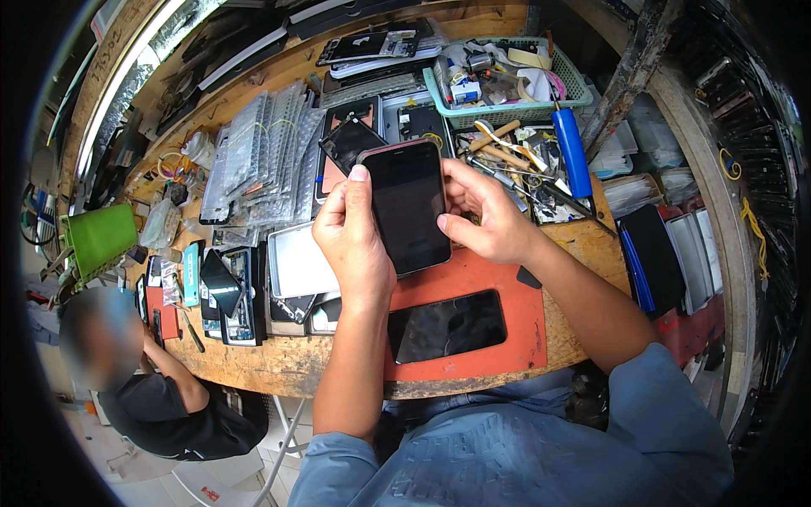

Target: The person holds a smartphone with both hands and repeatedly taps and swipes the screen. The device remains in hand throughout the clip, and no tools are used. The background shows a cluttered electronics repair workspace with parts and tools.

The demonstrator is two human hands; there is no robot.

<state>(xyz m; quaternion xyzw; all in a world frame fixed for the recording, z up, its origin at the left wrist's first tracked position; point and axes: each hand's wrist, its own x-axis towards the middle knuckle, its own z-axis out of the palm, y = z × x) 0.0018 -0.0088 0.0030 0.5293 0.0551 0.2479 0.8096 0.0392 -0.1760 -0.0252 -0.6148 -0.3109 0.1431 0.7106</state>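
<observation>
Hands half-curled, the left hand (356, 232) and right hand (490, 218) clasp a dark-screened phone (409, 205) by opposite sides.

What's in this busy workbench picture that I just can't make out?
All in the head view:
Back of the held phone: faces away from the camera.
Some fingertips of the left hand and right hand: hidden behind that phone.
Bottom of the mint-green basket: covered by the heap inside.
Contents of the bubble-wrap sleeves: obscured by the wrap.
Dark stacked items at far right: cut off by the picture's dark rim.
</observation>
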